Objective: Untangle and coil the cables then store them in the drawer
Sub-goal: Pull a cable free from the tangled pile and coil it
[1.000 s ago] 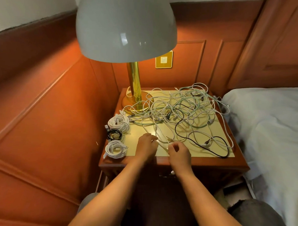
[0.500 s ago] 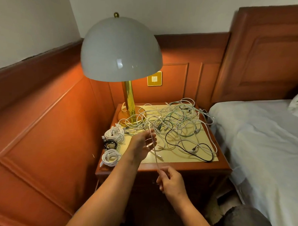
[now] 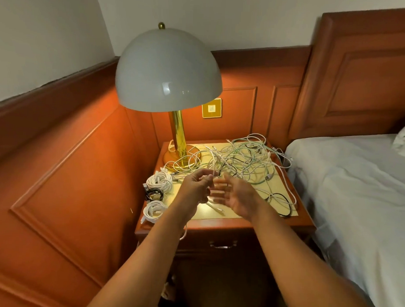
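Two hands hover over the surface [image 3: 278,190]: left grip [image 3: 197,186] pinches a white cable [image 3: 216,159], right grip [image 3: 235,196] spread open, blurred.

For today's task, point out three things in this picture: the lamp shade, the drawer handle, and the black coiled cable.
lamp shade [image 3: 168,71], head view, middle of the white dome.
drawer handle [image 3: 223,245], head view, centre of the metal pull.
black coiled cable [image 3: 154,193], head view, on the loop between the two white coils.
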`<state>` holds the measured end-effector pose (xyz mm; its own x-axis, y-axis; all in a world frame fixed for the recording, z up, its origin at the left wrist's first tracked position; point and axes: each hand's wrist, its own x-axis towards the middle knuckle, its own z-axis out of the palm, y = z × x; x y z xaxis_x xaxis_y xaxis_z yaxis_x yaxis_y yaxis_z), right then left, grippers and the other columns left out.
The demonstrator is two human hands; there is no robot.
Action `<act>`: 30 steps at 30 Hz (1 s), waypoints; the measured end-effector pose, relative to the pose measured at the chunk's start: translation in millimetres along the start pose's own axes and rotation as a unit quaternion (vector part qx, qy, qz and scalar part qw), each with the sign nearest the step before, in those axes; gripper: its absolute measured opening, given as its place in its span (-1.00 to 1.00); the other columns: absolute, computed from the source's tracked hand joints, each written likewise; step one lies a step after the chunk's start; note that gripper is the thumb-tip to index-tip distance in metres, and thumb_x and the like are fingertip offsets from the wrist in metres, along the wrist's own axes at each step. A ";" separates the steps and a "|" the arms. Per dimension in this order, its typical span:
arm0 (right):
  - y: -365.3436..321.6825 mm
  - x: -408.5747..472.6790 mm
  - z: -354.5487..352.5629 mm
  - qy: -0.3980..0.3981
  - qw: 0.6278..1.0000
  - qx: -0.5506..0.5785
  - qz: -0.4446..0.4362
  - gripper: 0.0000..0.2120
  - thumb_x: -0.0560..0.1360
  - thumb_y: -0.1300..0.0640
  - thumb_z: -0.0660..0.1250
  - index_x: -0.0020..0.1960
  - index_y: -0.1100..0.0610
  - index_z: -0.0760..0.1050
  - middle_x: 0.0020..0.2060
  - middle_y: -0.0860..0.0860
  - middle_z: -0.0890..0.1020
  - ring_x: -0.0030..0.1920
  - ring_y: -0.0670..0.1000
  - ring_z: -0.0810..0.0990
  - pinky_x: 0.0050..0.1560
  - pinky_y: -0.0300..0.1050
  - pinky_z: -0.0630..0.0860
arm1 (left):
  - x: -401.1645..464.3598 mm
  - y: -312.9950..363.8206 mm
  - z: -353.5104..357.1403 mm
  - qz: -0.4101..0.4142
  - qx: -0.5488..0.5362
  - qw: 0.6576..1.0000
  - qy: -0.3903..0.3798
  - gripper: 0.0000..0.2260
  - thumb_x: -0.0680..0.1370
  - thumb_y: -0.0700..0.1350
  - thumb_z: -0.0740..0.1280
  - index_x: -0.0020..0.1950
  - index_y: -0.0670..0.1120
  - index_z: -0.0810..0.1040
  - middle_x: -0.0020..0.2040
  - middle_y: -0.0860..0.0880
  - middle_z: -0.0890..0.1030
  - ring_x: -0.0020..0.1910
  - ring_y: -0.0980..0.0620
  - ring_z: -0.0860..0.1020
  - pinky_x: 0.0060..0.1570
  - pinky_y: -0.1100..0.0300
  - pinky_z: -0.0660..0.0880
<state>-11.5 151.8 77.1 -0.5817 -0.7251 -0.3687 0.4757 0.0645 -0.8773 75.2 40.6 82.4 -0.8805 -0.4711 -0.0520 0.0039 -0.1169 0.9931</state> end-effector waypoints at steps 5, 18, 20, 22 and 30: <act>-69.7 54.5 9.0 0.035 0.991 0.129 0.023 -0.59 0.68 0.13 0.00 0.37 0.41 0.30 -0.05 0.25 0.53 -0.09 0.11 0.54 -0.06 -0.09 0.51 | -2.3 -26.0 5.2 0.015 0.157 0.983 0.089 -0.86 0.62 -0.20 0.25 -0.03 -0.16 0.59 -0.35 0.02 0.46 -0.43 0.12 0.34 -0.40 0.23 0.27; -186.2 115.9 6.1 0.157 0.973 0.046 -0.163 -0.82 0.56 0.31 0.13 -0.06 0.11 0.46 -0.18 0.08 0.54 -0.27 0.02 0.47 -0.28 -0.14 0.40 | 40.6 -47.5 -20.5 0.001 0.176 0.976 0.128 -0.85 0.63 -0.15 0.22 -0.03 -0.14 0.57 -0.34 0.05 0.44 -0.36 0.08 0.35 -0.34 0.16 0.28; -201.3 116.4 -1.5 0.179 0.961 0.045 -0.206 -0.80 0.59 0.30 0.16 -0.02 0.06 0.49 -0.21 0.04 0.56 -0.33 -0.02 0.46 -0.39 -0.21 0.35 | 48.8 -36.9 -22.1 0.019 0.160 0.979 0.121 -0.84 0.64 -0.16 0.20 0.00 -0.17 0.56 -0.31 0.04 0.44 -0.33 0.09 0.35 -0.32 0.18 0.29; -205.9 118.0 -17.3 0.226 0.951 0.012 -0.210 -0.80 0.59 0.30 0.19 0.10 0.11 0.53 -0.17 0.04 0.58 -0.33 -0.04 0.50 -0.45 -0.23 0.40 | 57.3 -23.5 -24.0 0.031 0.150 0.982 0.112 -0.82 0.65 -0.19 0.18 0.07 -0.20 0.56 -0.27 0.06 0.46 -0.30 0.14 0.37 -0.27 0.21 0.32; -127.1 110.9 -95.2 0.296 0.928 -0.202 -0.104 -0.88 0.64 0.16 0.11 0.06 0.14 0.41 -0.18 0.07 0.52 -0.32 0.00 0.49 -0.40 -0.17 0.41 | 65.5 -9.2 -29.9 -0.003 0.053 0.994 0.093 -0.82 0.63 -0.25 0.16 0.00 -0.20 0.56 -0.33 0.01 0.33 -0.37 0.10 0.27 -0.38 0.25 0.24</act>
<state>-199.3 128.4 118.4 -0.9503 -0.2556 -0.1776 0.0954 0.3042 -0.9478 31.7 -15.3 66.7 -0.7772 -0.6257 -0.0671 -0.0600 -0.0325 0.9977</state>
